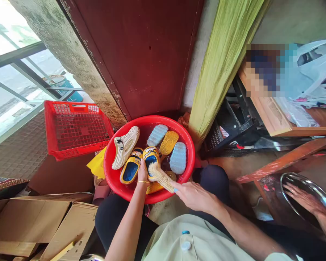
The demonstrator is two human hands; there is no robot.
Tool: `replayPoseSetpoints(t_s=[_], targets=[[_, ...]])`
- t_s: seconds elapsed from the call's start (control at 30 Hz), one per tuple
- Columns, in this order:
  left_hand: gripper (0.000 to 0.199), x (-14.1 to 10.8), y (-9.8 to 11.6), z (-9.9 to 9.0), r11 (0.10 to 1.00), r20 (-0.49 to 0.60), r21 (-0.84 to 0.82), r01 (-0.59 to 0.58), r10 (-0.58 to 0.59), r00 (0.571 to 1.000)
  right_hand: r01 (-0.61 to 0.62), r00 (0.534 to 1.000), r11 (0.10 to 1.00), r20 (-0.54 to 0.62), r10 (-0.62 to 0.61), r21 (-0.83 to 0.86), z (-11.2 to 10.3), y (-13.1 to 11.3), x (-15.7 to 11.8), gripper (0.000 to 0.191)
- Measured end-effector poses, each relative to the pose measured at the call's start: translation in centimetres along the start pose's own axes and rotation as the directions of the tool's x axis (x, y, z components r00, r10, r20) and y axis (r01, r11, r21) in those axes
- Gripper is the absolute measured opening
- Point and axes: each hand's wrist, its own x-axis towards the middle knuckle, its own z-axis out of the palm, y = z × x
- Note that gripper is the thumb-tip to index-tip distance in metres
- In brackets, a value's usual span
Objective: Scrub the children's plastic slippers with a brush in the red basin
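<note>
A round red basin [190, 145] with water in it sits between my knees. My left hand [142, 173] grips a yellow clog with a blue inside [149, 159] near the basin's middle. In my right hand [191, 194] is a pale bristle brush [163, 177], its head at the opening of that clog. A second yellow clog [130, 170] lies just left of my left hand. A cream clog [126, 146] leans at the basin's left side. Light blue soles [178, 158] and a yellow sole [168, 142] lie soles up at the right and back.
A red plastic crate [80, 127] stands left of the basin, above open cardboard boxes [38, 221]. A yellow-green curtain [222, 65] hangs at the back right. Another person's hand [301, 197] is over a metal bowl [309, 181] at the right.
</note>
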Motion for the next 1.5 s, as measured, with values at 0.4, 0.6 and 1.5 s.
replayPoseSetpoints(t_s=[0.4,0.6,1.5], targets=[[0.051,-0.8,-0.4,0.5,0.910,-0.061,0.319,-0.263,0.297,0.953,-0.006,0.991,0.975,0.129,0.035,-0.222,0.2,-3.5,9.9,0.062],[0.048,-0.8,0.4,-0.2,0.906,-0.031,0.356,-0.228,0.255,0.966,0.070,0.976,0.990,0.216,-0.042,-0.124,-3.6,1.2,3.9,0.045],[0.101,17.9,5.4,11.3,0.700,0.079,0.705,-0.112,0.079,0.994,-0.205,0.978,0.974,-0.066,0.199,-0.093,-5.9,12.0,14.3,0.071]])
